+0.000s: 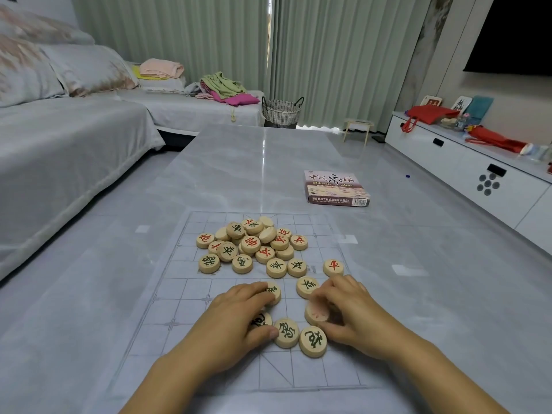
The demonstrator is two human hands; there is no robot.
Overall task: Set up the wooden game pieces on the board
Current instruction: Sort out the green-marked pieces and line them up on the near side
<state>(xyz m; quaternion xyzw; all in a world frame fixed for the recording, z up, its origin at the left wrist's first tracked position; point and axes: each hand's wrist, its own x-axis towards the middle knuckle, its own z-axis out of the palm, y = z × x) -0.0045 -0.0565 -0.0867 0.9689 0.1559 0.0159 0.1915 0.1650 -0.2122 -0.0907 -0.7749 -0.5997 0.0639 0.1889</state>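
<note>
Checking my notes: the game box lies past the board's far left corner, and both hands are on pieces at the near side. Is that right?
Not quite. The head view shows the box past the board's far right corner, not its left. The left hand and right hand are indeed on pieces at the near side.

Home living room: sofa (59, 138), curtains (328, 55) (laundry (224, 88) piled).

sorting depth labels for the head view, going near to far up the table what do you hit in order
left hand and right hand side by side among loose pieces → pile → box → basket → curtain
</note>
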